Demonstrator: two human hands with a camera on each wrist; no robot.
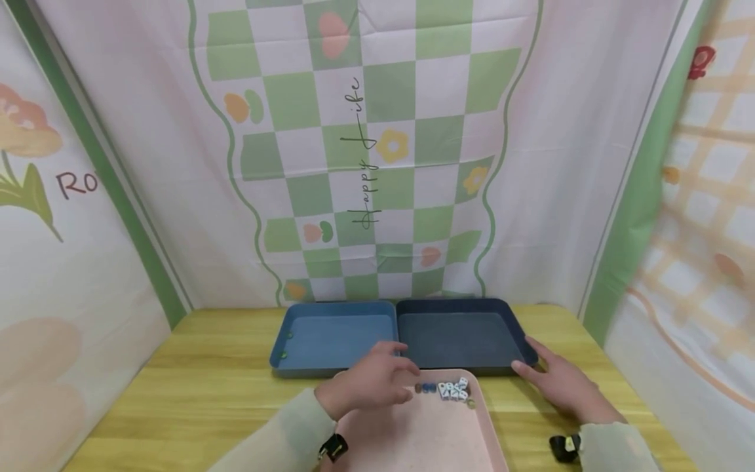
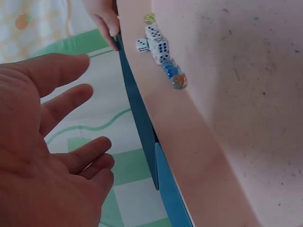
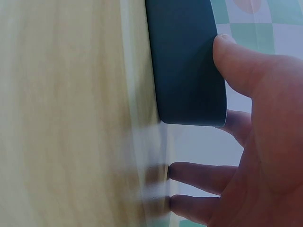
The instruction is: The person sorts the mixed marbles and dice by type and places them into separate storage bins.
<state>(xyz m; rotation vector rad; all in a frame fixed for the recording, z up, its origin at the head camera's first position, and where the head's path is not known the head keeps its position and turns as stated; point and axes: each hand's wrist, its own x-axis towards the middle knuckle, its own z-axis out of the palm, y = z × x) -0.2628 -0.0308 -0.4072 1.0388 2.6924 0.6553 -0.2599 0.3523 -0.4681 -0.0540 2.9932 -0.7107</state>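
Observation:
My left hand [image 1: 377, 380] hovers over the far edge of the pink tray [image 1: 425, 439], fingers spread and holding nothing. Close to its fingertips is a row of white dice [image 1: 453, 391] with dark pips, bunched in the tray's far right corner. Blue glass marbles [image 2: 171, 70], an orange-brown marble [image 2: 179, 82] and a yellowish one [image 2: 150, 18] line up with them. At the near right corner of the dark navy tray [image 1: 457, 370], my right hand [image 1: 557, 380] rests its thumb [image 3: 241, 64] on the rim, with the other fingers loosely extended beside the corner.
Left of the navy tray, a blue tray [image 1: 336, 372] contains green marbles [image 1: 284, 355] by its left side. All trays stand on a wood-grain table [image 1: 206, 380]. Printed cloth [image 1: 383, 164] hangs behind and along both sides.

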